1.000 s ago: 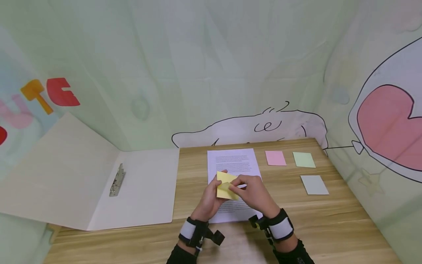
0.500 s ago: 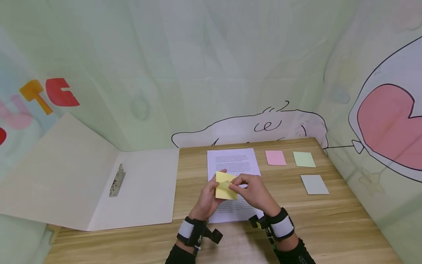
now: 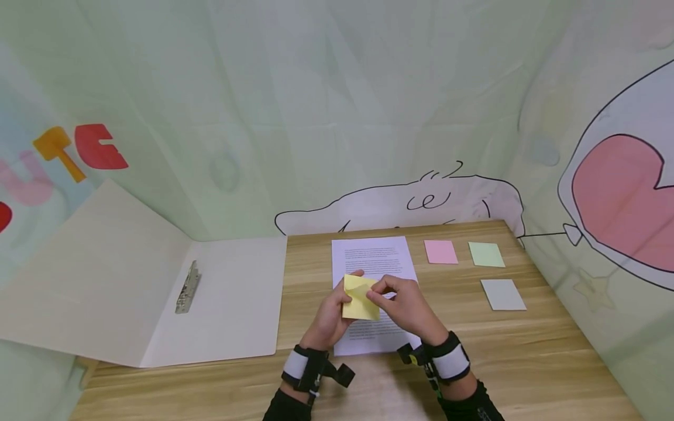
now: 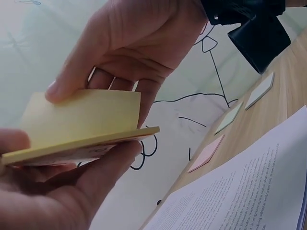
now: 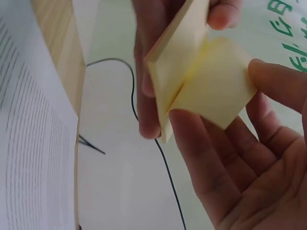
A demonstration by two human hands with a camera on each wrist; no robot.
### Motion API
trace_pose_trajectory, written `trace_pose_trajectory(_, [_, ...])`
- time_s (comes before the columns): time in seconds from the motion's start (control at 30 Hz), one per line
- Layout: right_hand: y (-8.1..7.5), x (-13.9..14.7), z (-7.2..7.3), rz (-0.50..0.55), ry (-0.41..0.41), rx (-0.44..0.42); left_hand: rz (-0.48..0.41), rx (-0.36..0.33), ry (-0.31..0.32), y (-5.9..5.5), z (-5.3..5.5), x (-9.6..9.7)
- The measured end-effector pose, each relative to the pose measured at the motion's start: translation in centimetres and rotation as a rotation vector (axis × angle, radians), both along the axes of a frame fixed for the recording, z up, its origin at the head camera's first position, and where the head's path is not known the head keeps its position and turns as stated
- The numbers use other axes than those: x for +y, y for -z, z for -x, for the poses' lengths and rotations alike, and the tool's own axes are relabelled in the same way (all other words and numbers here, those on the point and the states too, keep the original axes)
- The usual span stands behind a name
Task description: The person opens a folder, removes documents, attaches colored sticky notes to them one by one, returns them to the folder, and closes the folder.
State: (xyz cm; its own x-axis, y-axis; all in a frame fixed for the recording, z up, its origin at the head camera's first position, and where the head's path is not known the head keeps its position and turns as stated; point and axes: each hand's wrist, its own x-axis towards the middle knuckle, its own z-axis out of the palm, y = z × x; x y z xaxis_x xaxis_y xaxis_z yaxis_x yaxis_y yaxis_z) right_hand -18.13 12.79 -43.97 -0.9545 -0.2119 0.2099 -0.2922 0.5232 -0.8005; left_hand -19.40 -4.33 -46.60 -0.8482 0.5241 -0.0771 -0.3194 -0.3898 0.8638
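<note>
My left hand (image 3: 327, 318) holds a pad of yellow sticky notes (image 3: 358, 307) by its edge, above a printed sheet of paper (image 3: 376, 248). With thumb and fingers my right hand (image 3: 408, 301) pinches the top yellow note (image 5: 216, 88). In the right wrist view that note stands away from the pad (image 5: 175, 55), still joined along one edge. The left wrist view shows the pad nearly edge-on, with the lifted note (image 4: 91, 117) rising from it and the right thumb against its upper edge.
Pink (image 3: 441, 252), green (image 3: 487, 255) and pale grey (image 3: 502, 294) sticky-note pads lie on the right of the wooden table (image 3: 542, 351). On the left, an open file folder (image 3: 237, 316) with a metal clip (image 3: 188, 287) has its cover leaning up.
The top note, earlier lifted at its lower part, now stands further away from the pad. Both hands keep nearly the same place.
</note>
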Motion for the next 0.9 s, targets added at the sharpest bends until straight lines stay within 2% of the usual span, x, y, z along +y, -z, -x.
trace_pose_trajectory(0.07, [0.1,-0.1,0.0,-0.049,-0.028,0.050,0.022,0.005,-0.007,0.0,0.0,0.0])
trace_pose_trajectory(0.2, [0.4,-0.2,0.0,-0.208,-0.084,0.201,0.083,0.052,-0.022,0.1,0.0,0.2])
trace_pose_trajectory(0.3, [0.6,-0.2,0.0,-0.301,-0.079,0.299,0.138,0.090,-0.045,0.3,0.1,0.4])
trace_pose_trajectory(0.4, [0.8,-0.2,0.0,-0.345,-0.058,0.358,0.203,0.120,-0.088,0.6,0.1,0.7])
trace_pose_trajectory(0.57, [0.8,-0.1,-0.1,-0.374,-0.040,0.362,0.330,0.187,-0.167,0.8,0.1,1.0])
trace_pose_trajectory(0.63, [0.6,-0.1,-0.1,-0.389,-0.045,0.349,0.372,0.201,-0.178,0.5,-0.1,1.0])
trace_pose_trajectory(0.9, [0.8,0.7,0.2,-0.370,-0.078,0.339,0.482,0.218,-0.141,1.0,0.2,0.7])
